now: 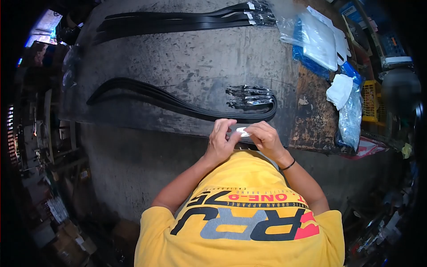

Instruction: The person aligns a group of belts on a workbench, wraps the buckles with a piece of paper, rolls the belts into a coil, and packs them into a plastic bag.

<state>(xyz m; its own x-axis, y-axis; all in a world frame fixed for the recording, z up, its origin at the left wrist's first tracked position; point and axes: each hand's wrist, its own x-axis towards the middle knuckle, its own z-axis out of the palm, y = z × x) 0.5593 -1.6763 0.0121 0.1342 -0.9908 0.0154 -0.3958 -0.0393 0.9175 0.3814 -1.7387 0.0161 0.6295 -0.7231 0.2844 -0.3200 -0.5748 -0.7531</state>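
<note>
Nearest first: right hand (265, 139) has thumb and fingers pinched on a small white piece (243, 131) at the table's near edge; left hand (220, 140) has its fingers curled with the thumb close by, can't tell if it's gripping the piece too. Main risk here: piece is small and thin-looking, so a loose pinch could drop it off the edge, or it could crease if both hands pull at it. Just past the hands, the near bundle of black straps (191, 106) lies with one end folded back; a knuckle or forearm catching that bend could fan the ends out of line. Farther right, the loose plastic bags (318, 40) and white cloth (340, 91) could slide if bumped, being slick and piled near the side. Counts, near to far: two hands, one dark wristband (288, 165), one white piece, one table (178, 58), one near bundle, one white cloth, one yellow crate (370, 101), one far bundle of black straps (218, 20). Straps per bundle: several, overlapped, no exact number. Bags: more than one, layered, can't count.
</note>
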